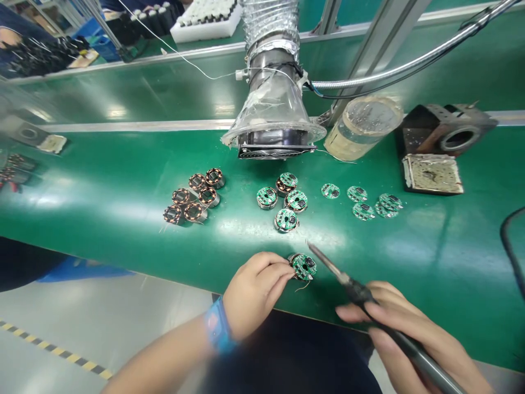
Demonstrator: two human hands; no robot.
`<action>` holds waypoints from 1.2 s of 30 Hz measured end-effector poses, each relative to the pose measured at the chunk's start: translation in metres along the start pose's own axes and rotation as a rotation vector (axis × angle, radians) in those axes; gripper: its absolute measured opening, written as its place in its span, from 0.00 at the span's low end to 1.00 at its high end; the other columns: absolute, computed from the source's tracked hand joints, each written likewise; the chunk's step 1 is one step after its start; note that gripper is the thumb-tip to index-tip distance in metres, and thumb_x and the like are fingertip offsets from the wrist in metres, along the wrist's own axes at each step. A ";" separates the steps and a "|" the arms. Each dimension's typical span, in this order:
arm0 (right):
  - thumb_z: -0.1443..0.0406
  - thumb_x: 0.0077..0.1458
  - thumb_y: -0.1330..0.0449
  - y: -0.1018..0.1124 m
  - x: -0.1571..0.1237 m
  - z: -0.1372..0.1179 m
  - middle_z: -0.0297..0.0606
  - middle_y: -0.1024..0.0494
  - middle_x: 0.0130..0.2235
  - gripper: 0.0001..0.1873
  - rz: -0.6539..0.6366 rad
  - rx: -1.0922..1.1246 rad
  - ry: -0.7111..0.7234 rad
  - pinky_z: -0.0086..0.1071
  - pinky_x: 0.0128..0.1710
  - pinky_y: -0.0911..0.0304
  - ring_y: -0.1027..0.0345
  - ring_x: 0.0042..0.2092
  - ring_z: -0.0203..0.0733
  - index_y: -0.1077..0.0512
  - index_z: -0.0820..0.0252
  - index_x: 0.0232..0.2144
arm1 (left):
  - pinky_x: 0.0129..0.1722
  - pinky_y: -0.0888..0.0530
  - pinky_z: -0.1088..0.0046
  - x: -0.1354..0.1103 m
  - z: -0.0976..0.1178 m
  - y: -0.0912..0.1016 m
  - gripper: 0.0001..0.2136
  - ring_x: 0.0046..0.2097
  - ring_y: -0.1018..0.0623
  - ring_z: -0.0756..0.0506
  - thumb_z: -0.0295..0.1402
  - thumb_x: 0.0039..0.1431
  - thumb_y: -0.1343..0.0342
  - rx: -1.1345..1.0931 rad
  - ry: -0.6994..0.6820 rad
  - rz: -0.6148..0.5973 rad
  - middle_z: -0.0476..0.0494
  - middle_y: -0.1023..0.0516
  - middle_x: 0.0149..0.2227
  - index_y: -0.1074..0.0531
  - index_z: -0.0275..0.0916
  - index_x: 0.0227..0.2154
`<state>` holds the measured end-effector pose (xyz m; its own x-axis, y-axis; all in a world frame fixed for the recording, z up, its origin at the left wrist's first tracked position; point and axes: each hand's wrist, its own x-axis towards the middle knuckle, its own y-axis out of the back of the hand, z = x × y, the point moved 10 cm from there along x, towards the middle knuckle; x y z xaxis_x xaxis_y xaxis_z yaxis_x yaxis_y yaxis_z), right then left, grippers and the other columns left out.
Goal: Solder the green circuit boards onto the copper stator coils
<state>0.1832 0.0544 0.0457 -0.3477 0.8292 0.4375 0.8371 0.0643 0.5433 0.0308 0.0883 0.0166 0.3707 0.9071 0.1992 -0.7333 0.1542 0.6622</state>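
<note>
A board-topped coil (305, 267) sits on the green desk (123, 219), right at the fingertips of the left hand (250, 290), whose fingers pinch its left edge. A thin wire (302, 287) curls out just below those fingers. The right hand (406, 334) grips a soldering iron (356, 293) between fingers and thumb, its tip near the board's far edge. Beyond the left fingers stand four assembled coils (286, 220); farther left of them, six bare coils (196, 212). Loose circuit boards (363, 212) lie beyond the right fingers, with a sponge (432, 172) farther off.
</note>
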 end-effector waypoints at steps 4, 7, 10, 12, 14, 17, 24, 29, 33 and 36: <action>0.74 0.51 0.44 -0.030 0.018 0.011 0.39 0.27 0.48 0.17 -0.049 -0.112 0.039 0.38 0.45 0.34 0.34 0.51 0.41 0.35 0.52 0.42 | 0.41 0.25 0.69 0.001 -0.002 0.001 0.08 0.40 0.24 0.46 0.27 0.61 0.51 0.000 -0.019 0.014 0.41 0.24 0.38 0.28 0.38 0.39; 0.72 0.50 0.42 -0.043 0.021 0.020 0.39 0.28 0.48 0.16 -0.045 -0.145 0.005 0.38 0.45 0.34 0.33 0.50 0.41 0.36 0.53 0.40 | 0.40 0.24 0.68 -0.005 -0.015 0.009 0.09 0.39 0.23 0.46 0.29 0.58 0.46 -0.087 0.132 0.106 0.41 0.24 0.37 0.29 0.37 0.42; 0.72 0.49 0.40 -0.042 0.019 0.024 0.40 0.28 0.46 0.17 0.008 -0.129 -0.043 0.37 0.43 0.33 0.32 0.48 0.40 0.38 0.53 0.40 | 0.33 0.23 0.73 -0.017 -0.030 -0.002 0.10 0.32 0.22 0.48 0.28 0.52 0.40 -0.292 0.360 0.064 0.43 0.23 0.32 0.27 0.35 0.38; 0.72 0.48 0.39 -0.038 0.017 0.024 0.40 0.28 0.46 0.18 0.042 -0.118 -0.055 0.36 0.43 0.33 0.31 0.46 0.40 0.38 0.54 0.40 | 0.31 0.24 0.76 -0.023 -0.034 -0.015 0.07 0.30 0.22 0.49 0.26 0.50 0.39 -0.426 0.466 0.011 0.43 0.23 0.31 0.24 0.35 0.34; 0.72 0.48 0.38 -0.037 0.017 0.023 0.40 0.28 0.44 0.19 0.060 -0.122 -0.051 0.35 0.42 0.32 0.30 0.45 0.39 0.39 0.54 0.41 | 0.31 0.24 0.76 -0.027 -0.039 -0.022 0.04 0.30 0.23 0.49 0.25 0.51 0.41 -0.527 0.569 0.013 0.44 0.23 0.30 0.23 0.35 0.31; 0.71 0.48 0.38 -0.037 0.017 0.022 0.40 0.28 0.42 0.19 0.066 -0.147 -0.033 0.34 0.40 0.32 0.30 0.43 0.38 0.39 0.55 0.41 | 0.30 0.25 0.75 -0.031 -0.046 -0.033 0.02 0.27 0.23 0.50 0.26 0.51 0.41 -0.714 0.726 0.041 0.46 0.23 0.25 0.25 0.34 0.26; 0.69 0.49 0.39 -0.037 0.017 0.022 0.39 0.30 0.40 0.15 0.090 -0.212 -0.057 0.34 0.37 0.31 0.31 0.42 0.39 0.38 0.55 0.39 | 0.34 0.23 0.74 -0.026 -0.045 -0.032 0.10 0.30 0.21 0.49 0.25 0.44 0.37 -0.934 0.777 0.262 0.46 0.20 0.28 0.27 0.35 0.33; 0.69 0.49 0.39 -0.038 0.017 0.023 0.38 0.30 0.40 0.16 0.074 -0.203 -0.064 0.33 0.37 0.31 0.31 0.42 0.38 0.37 0.54 0.39 | 0.33 0.24 0.71 -0.003 -0.019 0.001 0.03 0.31 0.23 0.48 0.24 0.52 0.42 -0.433 0.335 0.248 0.43 0.21 0.28 0.24 0.36 0.27; 0.71 0.48 0.38 -0.039 0.018 0.021 0.39 0.31 0.40 0.17 0.072 -0.199 -0.040 0.32 0.38 0.32 0.31 0.42 0.37 0.37 0.56 0.40 | 0.37 0.24 0.66 0.001 0.019 0.006 0.09 0.37 0.25 0.45 0.24 0.58 0.48 0.024 -0.108 0.098 0.39 0.22 0.34 0.25 0.35 0.38; 0.70 0.47 0.37 -0.038 0.018 0.021 0.40 0.30 0.42 0.19 0.071 -0.201 -0.036 0.34 0.39 0.32 0.32 0.43 0.39 0.38 0.56 0.41 | 0.40 0.24 0.66 -0.001 0.011 -0.001 0.10 0.41 0.25 0.45 0.26 0.60 0.50 0.000 -0.071 0.000 0.40 0.23 0.37 0.27 0.37 0.42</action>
<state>0.1540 0.0785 0.0173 -0.2725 0.8471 0.4562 0.7565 -0.1043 0.6456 0.0376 0.0832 0.0244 0.4100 0.8771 0.2502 -0.7332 0.1537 0.6624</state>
